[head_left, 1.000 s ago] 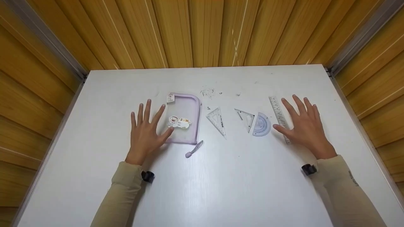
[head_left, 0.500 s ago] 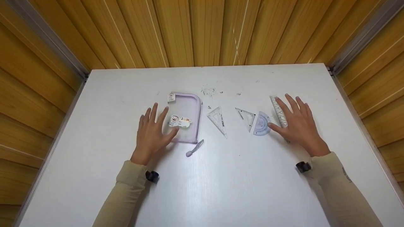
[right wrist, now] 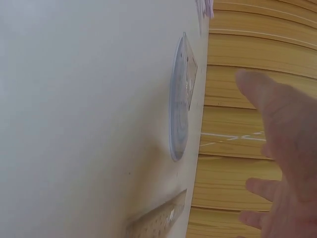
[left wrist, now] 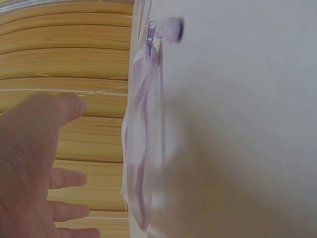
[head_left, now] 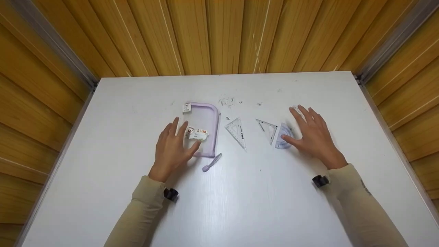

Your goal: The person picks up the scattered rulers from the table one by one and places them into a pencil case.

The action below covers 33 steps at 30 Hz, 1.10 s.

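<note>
Two spread hands (head_left: 173, 151) (head_left: 315, 140), well apart, lilac pouch (head_left: 203, 118), long axis front to back.

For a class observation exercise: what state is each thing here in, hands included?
Left hand: raised, fingers apart, holding nothing
Right hand: raised, fingers apart, holding nothing
Pouch: lying flat; open or shut unclear
Protractor: flat, partly hidden by the right hand
Ruler: flat, mostly hidden in the head view
Set square near the pouch: flat, uncovered
Set square near the protractor: flat, uncovered
</note>
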Available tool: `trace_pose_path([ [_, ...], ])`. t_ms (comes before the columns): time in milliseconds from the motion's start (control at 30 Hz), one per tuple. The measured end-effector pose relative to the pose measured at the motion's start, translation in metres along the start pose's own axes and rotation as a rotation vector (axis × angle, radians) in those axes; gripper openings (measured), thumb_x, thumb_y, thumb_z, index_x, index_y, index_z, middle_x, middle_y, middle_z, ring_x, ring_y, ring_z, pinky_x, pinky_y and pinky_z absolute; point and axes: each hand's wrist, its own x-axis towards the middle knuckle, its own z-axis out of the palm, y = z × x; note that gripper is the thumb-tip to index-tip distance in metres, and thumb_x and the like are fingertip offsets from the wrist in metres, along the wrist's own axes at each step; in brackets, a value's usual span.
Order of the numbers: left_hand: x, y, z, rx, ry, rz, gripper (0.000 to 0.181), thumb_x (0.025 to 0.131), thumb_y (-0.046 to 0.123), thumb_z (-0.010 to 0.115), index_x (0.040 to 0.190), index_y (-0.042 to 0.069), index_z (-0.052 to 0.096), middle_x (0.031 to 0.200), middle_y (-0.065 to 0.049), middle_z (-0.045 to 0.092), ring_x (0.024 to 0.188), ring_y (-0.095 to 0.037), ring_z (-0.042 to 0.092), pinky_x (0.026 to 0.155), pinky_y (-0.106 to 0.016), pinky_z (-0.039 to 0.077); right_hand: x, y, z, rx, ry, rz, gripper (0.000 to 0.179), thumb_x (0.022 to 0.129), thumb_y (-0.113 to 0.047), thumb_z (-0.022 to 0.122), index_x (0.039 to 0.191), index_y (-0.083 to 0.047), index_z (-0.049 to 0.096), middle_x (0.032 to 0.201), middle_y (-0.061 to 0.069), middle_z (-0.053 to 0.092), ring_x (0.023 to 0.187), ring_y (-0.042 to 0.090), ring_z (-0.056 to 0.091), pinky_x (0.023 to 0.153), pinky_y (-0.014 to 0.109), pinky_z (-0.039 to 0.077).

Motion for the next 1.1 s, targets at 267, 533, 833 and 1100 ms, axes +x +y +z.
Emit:
trace_pose_path([
  [267, 0.0, 0.009, 0.004, 0.012, -0.002, -0.021, 0.074, 0.089, 0.054, 0.069, 0.142, 0.004, 0.058, 0.152, -0.026, 0.047, 0.125, -0.049, 0.055, 0.094, -0.06, 0.05, 0.01, -0.02, 0.007, 0.031, -0.026, -0.018, 0.099, 0.087, -0.05, 0.077, 0.162, -0.012, 0.025, 0.165, 0.019, 0.025, 0.15, 0.047, 0.021, 0.117, 0.065, 0.015],
  [533, 0.003, 0.02, 0.007, 0.021, -0.013, -0.039, 0.076, 0.088, 0.056, 0.067, 0.142, 0.003, 0.058, 0.15, -0.025, 0.049, 0.121, -0.045, 0.058, 0.078, -0.059, 0.056, 0.021, -0.037, 0.013, 0.094, -0.05, -0.024, 0.099, 0.088, -0.049, 0.077, 0.162, -0.009, 0.026, 0.165, 0.017, 0.027, 0.149, 0.045, 0.022, 0.117, 0.064, 0.017],
  [833, 0.004, 0.032, 0.012, 0.042, 0.016, -0.014, 0.074, 0.088, 0.055, 0.067, 0.136, 0.0, 0.061, 0.141, -0.026, 0.057, 0.117, -0.044, 0.061, 0.069, -0.055, 0.058, 0.029, -0.061, 0.02, 0.172, -0.083, -0.011, 0.096, 0.089, -0.051, 0.075, 0.162, -0.01, 0.027, 0.165, 0.015, 0.029, 0.149, 0.04, 0.025, 0.118, 0.058, 0.022],
  [1100, 0.005, 0.042, 0.014, 0.044, 0.02, -0.015, 0.069, 0.089, 0.052, 0.068, 0.129, -0.004, 0.065, 0.131, -0.026, 0.063, 0.109, -0.043, 0.066, 0.061, -0.053, 0.058, 0.037, -0.084, 0.025, 0.227, -0.131, 0.014, 0.092, 0.091, -0.046, 0.074, 0.162, -0.01, 0.028, 0.164, 0.014, 0.03, 0.148, 0.037, 0.027, 0.118, 0.054, 0.024],
])
